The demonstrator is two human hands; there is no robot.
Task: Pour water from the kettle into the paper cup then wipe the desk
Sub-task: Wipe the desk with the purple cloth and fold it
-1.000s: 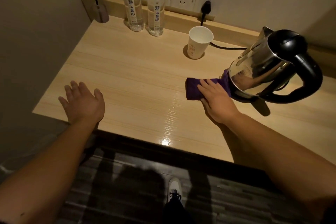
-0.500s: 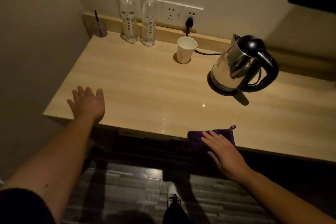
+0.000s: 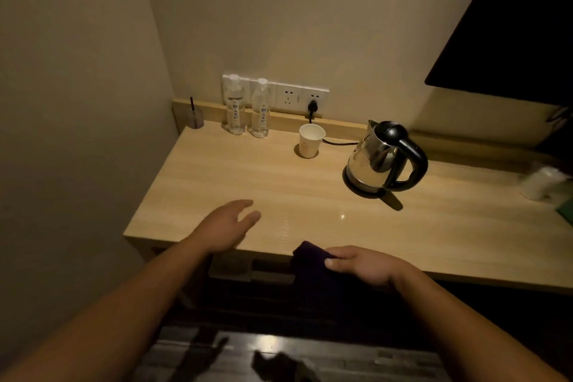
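Observation:
A steel kettle (image 3: 376, 160) with a black lid and handle stands upright on its base at the back right of the wooden desk (image 3: 279, 183). A white paper cup (image 3: 311, 141) stands left of it, near the wall. My right hand (image 3: 366, 265) grips a dark purple cloth (image 3: 310, 260) at the desk's front edge; the cloth hangs down off the edge. My left hand (image 3: 228, 225) hovers over the front left of the desk, fingers apart, holding nothing.
Two water bottles (image 3: 248, 108) and a small clear cup with a dark stick (image 3: 195, 116) stand at the back left. The kettle's cord runs to a wall socket (image 3: 313, 102). White objects (image 3: 541, 183) sit at the far right. A wall bounds the desk's left side.
My right hand dragged the cloth from beside the kettle to the front edge and now grips it off the edge. My left hand lifted off the desk and moved right. The view pulled back.

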